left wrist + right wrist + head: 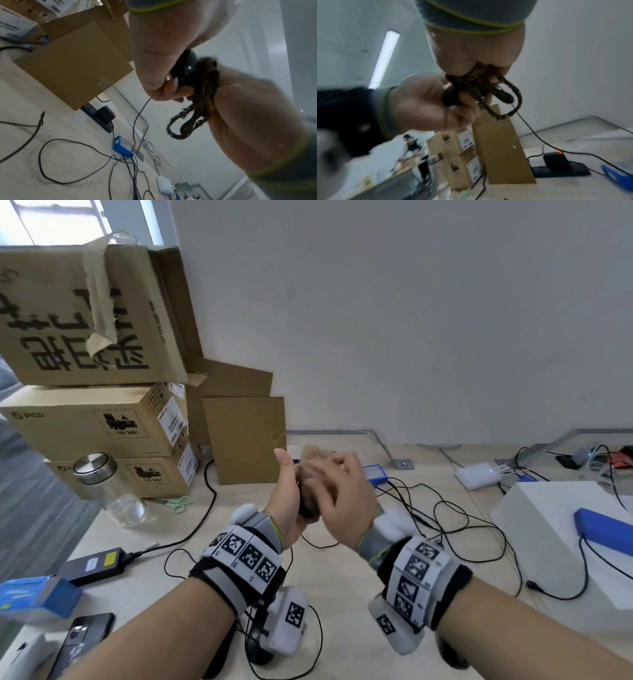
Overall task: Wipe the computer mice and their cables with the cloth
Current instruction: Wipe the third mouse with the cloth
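Above the table, my left hand [286,501] grips a black computer mouse [308,508], fingers curled round its underside. In the left wrist view the mouse [186,67] shows as a glossy dark dome. My right hand [346,487] holds a bunched brown cloth [317,455] and presses it against the mouse's top. The cloth's woven edge [197,108] hangs in loops below the right hand [248,115]. A thin black cable [139,119] drops from the mouse to the table. From the right wrist, the cloth [488,89] covers most of the mouse [452,94].
Stacked cardboard boxes [96,419] stand at the left, with a glass jar [109,491] and green scissors [178,503] before them. A power brick [92,565], a phone [82,642], loose cables [462,529], a blue device [375,474] and a white box [548,525] lie around.
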`<action>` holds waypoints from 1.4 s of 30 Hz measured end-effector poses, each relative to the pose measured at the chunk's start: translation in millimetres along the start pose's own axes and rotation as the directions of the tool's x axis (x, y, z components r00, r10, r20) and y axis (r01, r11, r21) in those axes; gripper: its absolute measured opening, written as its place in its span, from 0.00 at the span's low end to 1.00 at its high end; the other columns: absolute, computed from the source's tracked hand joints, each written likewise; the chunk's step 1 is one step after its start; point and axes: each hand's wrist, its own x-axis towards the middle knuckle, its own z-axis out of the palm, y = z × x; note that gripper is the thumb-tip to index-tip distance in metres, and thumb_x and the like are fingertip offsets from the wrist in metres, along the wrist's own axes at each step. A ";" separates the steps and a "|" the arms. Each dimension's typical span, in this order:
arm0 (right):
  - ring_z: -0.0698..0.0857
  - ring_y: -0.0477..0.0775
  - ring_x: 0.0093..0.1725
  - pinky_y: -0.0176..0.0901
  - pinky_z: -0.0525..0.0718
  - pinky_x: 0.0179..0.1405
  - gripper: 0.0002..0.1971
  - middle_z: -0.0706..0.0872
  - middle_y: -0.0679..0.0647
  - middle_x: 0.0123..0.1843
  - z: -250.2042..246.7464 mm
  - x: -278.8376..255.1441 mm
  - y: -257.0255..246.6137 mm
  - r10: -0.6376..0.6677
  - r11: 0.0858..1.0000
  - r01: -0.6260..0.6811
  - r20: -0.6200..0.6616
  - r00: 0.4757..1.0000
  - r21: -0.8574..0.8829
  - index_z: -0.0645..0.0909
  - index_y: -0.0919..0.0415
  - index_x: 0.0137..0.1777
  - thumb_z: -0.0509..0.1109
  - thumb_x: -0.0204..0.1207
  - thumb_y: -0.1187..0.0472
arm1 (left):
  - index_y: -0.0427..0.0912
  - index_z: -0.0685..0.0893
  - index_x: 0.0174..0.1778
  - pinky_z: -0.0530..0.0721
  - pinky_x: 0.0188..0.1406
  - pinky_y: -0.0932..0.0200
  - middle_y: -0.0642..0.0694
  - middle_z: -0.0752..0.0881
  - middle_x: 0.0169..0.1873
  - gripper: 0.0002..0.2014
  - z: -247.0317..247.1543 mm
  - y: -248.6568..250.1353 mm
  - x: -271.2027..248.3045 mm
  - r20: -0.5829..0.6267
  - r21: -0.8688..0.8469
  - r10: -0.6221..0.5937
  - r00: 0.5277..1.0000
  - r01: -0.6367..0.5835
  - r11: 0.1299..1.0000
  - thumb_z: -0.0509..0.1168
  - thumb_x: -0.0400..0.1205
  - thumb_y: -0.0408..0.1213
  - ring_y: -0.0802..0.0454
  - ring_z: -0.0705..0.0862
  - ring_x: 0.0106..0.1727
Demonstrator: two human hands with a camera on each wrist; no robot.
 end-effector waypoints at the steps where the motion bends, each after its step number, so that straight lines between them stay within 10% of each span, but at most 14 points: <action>1: 0.79 0.45 0.49 0.31 0.78 0.43 0.14 0.75 0.51 0.54 2.6 -5.7 -3.9 -0.084 0.996 0.084 0.033 0.996 0.010 0.85 0.53 0.60 0.64 0.78 0.54 | 0.46 0.90 0.52 0.82 0.53 0.51 0.36 0.89 0.52 0.46 0.4 2.2 -0.6 0.021 -0.032 -0.018 1.000 0.018 0.999 0.42 0.69 0.79 0.42 0.87 0.53; 4: 0.79 0.44 0.48 0.29 0.79 0.44 0.14 0.77 0.52 0.53 0.5 2.0 5.3 -0.111 0.994 0.110 0.033 0.993 0.020 0.86 0.56 0.58 0.64 0.79 0.54 | 0.47 0.90 0.50 0.80 0.45 0.53 0.38 0.87 0.49 0.47 -3.6 2.6 0.7 0.048 0.047 -0.022 0.999 0.019 0.999 0.47 0.62 0.83 0.44 0.85 0.47; 8: 0.84 0.51 0.52 0.26 0.72 0.47 0.09 0.86 0.53 0.50 -12.6 28.1 34.0 0.326 0.945 -0.325 -0.023 0.945 0.037 0.87 0.58 0.53 0.67 0.82 0.58 | 0.51 0.82 0.57 0.72 0.26 0.59 0.42 0.86 0.46 0.23 -12.9 -2.7 -4.7 0.077 0.320 0.076 0.994 -0.097 0.942 0.70 0.73 0.63 0.47 0.82 0.36; 12: 0.86 0.54 0.49 0.45 0.83 0.54 0.08 0.89 0.52 0.46 -28.8 33.3 47.5 0.586 0.795 -0.553 -0.079 0.807 0.248 0.86 0.58 0.50 0.65 0.82 0.58 | 0.56 0.76 0.62 0.86 0.34 0.56 0.53 0.87 0.51 0.20 -22.9 -0.3 -12.6 0.168 0.753 0.228 0.959 -0.274 0.598 0.74 0.77 0.43 0.51 0.88 0.40; 25: 0.78 0.44 0.48 0.31 0.72 0.50 0.13 0.78 0.50 0.52 8.9 -16.4 -11.2 0.157 0.986 -0.161 0.098 0.983 0.038 0.85 0.55 0.60 0.69 0.76 0.57 | 0.42 0.82 0.46 0.78 0.43 0.50 0.43 0.85 0.39 0.03 -30.5 1.4 -2.0 0.142 0.979 0.491 0.860 -0.194 0.056 0.64 0.80 0.35 0.42 0.79 0.47; 32: 0.84 0.49 0.53 0.33 0.72 0.50 0.08 0.88 0.52 0.55 1.4 0.9 19.2 0.456 0.890 -0.455 0.092 0.885 -0.032 0.85 0.55 0.55 0.66 0.81 0.59 | 0.52 0.86 0.56 0.78 0.44 0.53 0.53 0.88 0.44 0.11 -26.6 -3.4 -8.5 0.197 0.958 0.502 0.842 -0.274 0.084 0.70 0.77 0.43 0.48 0.76 0.50; 37: 0.75 0.39 0.46 0.15 0.68 0.48 0.09 0.79 0.48 0.53 12.0 -8.3 -13.9 0.198 0.980 -0.199 0.035 0.980 0.027 0.85 0.55 0.57 0.71 0.78 0.59 | 0.46 0.81 0.52 0.76 0.42 0.57 0.46 0.85 0.43 0.07 -22.3 1.4 -2.0 0.204 0.979 0.451 0.869 -0.179 -0.097 0.62 0.81 0.37 0.46 0.78 0.51; 42: 0.81 0.50 0.50 0.38 0.75 0.53 0.04 0.87 0.52 0.49 1.8 1.7 20.1 0.368 0.929 -0.369 0.022 0.929 0.029 0.84 0.55 0.49 0.69 0.80 0.58 | 0.54 0.87 0.52 0.76 0.39 0.58 0.53 0.84 0.37 0.11 -23.4 -0.9 -8.8 0.158 0.965 0.498 0.853 -0.240 0.105 0.72 0.76 0.49 0.50 0.81 0.44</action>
